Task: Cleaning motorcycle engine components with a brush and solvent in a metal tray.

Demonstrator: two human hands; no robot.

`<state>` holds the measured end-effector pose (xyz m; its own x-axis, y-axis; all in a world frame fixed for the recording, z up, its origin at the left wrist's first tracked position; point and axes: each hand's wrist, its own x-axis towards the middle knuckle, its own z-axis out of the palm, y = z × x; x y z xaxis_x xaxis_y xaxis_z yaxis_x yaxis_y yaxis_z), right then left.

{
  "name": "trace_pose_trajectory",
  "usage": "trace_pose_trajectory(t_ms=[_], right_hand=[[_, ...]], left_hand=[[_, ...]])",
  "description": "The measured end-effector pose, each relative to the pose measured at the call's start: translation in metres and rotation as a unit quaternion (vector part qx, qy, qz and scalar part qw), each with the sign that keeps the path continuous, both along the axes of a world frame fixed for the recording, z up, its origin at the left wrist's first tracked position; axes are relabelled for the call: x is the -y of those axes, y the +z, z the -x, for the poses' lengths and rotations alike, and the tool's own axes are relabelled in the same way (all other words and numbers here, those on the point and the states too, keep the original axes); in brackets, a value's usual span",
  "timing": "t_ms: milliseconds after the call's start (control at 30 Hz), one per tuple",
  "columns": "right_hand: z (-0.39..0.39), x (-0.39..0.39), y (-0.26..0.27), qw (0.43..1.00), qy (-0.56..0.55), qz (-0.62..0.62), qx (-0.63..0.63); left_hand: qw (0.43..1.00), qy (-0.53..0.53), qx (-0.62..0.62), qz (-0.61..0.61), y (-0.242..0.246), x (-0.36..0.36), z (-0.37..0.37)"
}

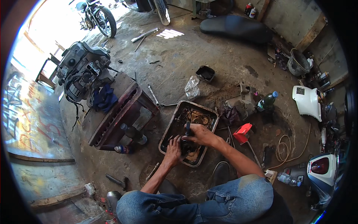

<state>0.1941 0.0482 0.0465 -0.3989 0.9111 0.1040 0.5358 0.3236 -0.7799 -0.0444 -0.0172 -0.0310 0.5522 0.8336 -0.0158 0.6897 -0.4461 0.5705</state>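
Observation:
Both hands work over an oily rectangular metal tray [216, 117] on the floor, which holds dark greasy parts. My right hand [200, 133] is closed around a dark blue-handled tool [188, 128], probably a screwdriver, held upright. What the tool's lower end touches is hidden. My left hand [174, 148] lies palm down, fingers bent, on a dark mechanical part [188, 145] in the tray; whether it grips the part is unclear. A brown round-patterned piece [205, 120] lies at the tray's upper right.
At left, a motorcycle engine [84, 70] rests on a dark red plastic crate [123, 112]. Around the tray are a combination wrench [153, 95], dark bottle [134, 134], hammer [117, 181], red plastic piece [242, 133], metal casing [243, 103] and green bottle [267, 101].

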Motion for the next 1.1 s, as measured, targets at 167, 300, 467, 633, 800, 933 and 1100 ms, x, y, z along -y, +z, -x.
trace_pose_trajectory(t_ms=[167,300,467,633,800,933,1100], right_hand=[[0.004,0.0,-0.002,0.989,-0.085,-0.118,0.02],[0.001,-0.002,-0.001,0.996,0.057,0.073,-0.003],[0.001,0.0,0.002,0.993,-0.101,-0.064,-0.001],[0.002,0.015,-0.006,0.996,-0.027,0.049,-0.072],[-0.005,0.031,-0.019,0.989,-0.144,0.009,-0.045],[-0.004,0.039,-0.024,0.982,-0.152,0.028,-0.107],[-0.002,0.04,-0.024,0.962,-0.257,-0.012,-0.091]], left_hand=[[1.0,0.003,-0.005,0.012,0.006,0.0,-0.004],[1.0,-0.001,-0.002,0.003,0.014,-0.004,-0.001],[0.989,-0.066,-0.127,-0.03,0.02,-0.007,0.01],[0.99,-0.047,-0.122,-0.056,0.024,-0.01,0.01],[0.986,-0.05,-0.122,-0.097,0.024,-0.001,0.001],[0.988,-0.06,-0.1,-0.097,0.019,0.0,-0.004],[0.989,-0.035,-0.105,-0.095,0.015,-0.002,-0.002]])
